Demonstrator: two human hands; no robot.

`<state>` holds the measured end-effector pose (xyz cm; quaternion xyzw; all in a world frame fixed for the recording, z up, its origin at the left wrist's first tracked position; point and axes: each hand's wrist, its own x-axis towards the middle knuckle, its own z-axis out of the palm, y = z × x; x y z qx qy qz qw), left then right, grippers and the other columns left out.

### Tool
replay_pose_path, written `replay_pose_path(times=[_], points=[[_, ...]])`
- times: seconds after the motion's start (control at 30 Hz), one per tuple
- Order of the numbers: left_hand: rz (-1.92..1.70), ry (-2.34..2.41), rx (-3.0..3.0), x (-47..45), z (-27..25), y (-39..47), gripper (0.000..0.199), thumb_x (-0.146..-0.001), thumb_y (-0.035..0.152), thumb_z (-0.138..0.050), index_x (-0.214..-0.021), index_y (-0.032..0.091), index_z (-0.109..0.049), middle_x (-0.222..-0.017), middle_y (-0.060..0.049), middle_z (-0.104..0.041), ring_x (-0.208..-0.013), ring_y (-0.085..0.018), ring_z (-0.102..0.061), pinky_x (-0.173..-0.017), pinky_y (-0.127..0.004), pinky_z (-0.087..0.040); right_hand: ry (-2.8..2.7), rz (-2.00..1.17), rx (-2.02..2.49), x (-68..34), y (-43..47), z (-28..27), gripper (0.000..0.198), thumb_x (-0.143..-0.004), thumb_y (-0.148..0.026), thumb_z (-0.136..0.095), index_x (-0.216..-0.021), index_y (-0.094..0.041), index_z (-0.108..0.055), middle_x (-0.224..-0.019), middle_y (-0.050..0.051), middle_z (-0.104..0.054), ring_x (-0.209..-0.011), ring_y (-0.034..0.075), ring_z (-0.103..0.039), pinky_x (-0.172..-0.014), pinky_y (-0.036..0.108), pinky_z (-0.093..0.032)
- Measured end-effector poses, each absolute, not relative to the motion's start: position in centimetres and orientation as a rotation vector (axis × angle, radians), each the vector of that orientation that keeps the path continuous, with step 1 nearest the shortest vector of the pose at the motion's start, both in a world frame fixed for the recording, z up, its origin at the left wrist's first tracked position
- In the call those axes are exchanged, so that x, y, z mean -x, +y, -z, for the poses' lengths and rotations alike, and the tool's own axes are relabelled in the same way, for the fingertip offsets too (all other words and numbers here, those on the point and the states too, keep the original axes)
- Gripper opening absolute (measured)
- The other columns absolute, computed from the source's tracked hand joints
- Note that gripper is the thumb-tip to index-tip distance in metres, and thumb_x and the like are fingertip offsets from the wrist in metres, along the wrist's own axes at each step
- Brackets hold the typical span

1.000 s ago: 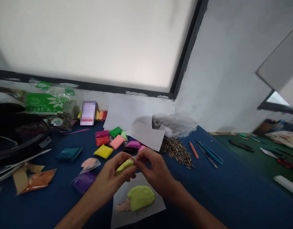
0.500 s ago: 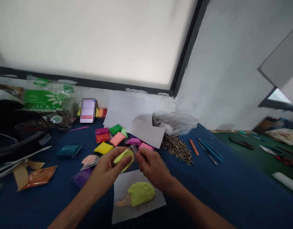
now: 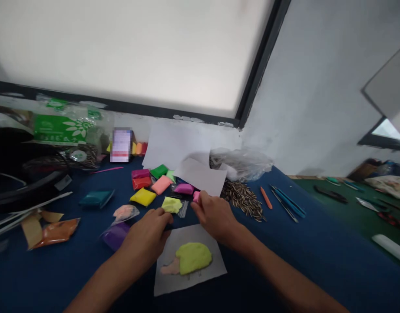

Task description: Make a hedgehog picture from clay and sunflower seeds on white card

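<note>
On a sheet of white paper lies a flat yellow-green clay shape with a beige clay piece at its left end. My left hand hovers at the paper's upper left, its fingers loosely bent and apart, holding nothing. Just past its fingertips, a small bag of yellow-green clay rests on the table. With fingers curled, my right hand is at a pink clay packet, which it mostly covers.
Clay packets, including yellow, red and purple, lie left and behind. A pile of striped seeds sits right of the paper, near an orange stick and blue tweezers. A phone leans at the back.
The yellow-green clay bag has gone from my hands onto the table. My left hand has drawn back and opened; my right hand has moved to the pink packet.
</note>
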<state>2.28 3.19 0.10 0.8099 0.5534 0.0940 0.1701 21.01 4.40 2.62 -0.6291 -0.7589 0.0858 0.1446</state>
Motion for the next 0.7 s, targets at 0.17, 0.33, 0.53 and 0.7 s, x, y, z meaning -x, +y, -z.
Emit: replay_pose_path(times=[0.17,0.33,0.53,0.7], points=[[-0.063,1.620,-2.324,-2.4,-0.5,3.2,0.020,-0.083,0.017,-0.052,-0.098,0.018,-0.066,-0.102,-0.009,-0.062,-0.094,-0.026,-0.062,-0.075,-0.035,-0.044,-2.249,-0.184,1.772,-23.7,1.1,-3.0,0.020,-0.083,-0.018,-0.052,-0.064,-0.018,-0.053,-0.063,0.002,-0.062,-0.059,0.014,-0.055,-0.055,0.026,-0.027],[-0.109,1.595,-2.256,-2.4,-0.3,3.7,0.017,-0.081,0.014,-0.052,-0.093,0.018,-0.063,-0.100,-0.008,-0.062,-0.090,-0.023,-0.062,-0.074,-0.031,-0.043,-2.189,-0.326,1.715,-25.7,0.6,-2.2,0.010,-0.082,-0.016,-0.055,-0.074,-0.019,-0.059,-0.068,-0.002,-0.064,-0.060,0.012,-0.056,-0.056,0.022,-0.031],[-0.223,1.546,-2.238,-2.2,0.2,3.7,0.018,-0.078,0.016,-0.049,-0.090,0.017,-0.062,-0.096,-0.008,-0.061,-0.086,-0.025,-0.062,-0.072,-0.033,-0.044,-2.139,-0.193,1.854,-26.5,0.9,-1.5,0.028,-0.092,-0.027,-0.051,-0.067,-0.017,-0.059,-0.066,0.004,-0.063,-0.060,0.017,-0.056,-0.056,0.027,-0.031],[-0.229,1.515,-2.233,-2.3,0.3,3.6,0.017,-0.079,0.012,-0.047,-0.089,0.017,-0.060,-0.097,-0.009,-0.059,-0.085,-0.024,-0.061,-0.070,-0.032,-0.043,-2.199,-0.160,1.687,-26.2,-0.2,-1.4,0.012,-0.088,-0.014,-0.052,-0.083,-0.018,-0.062,-0.085,0.005,-0.065,-0.072,0.016,-0.059,-0.063,0.026,-0.039]])
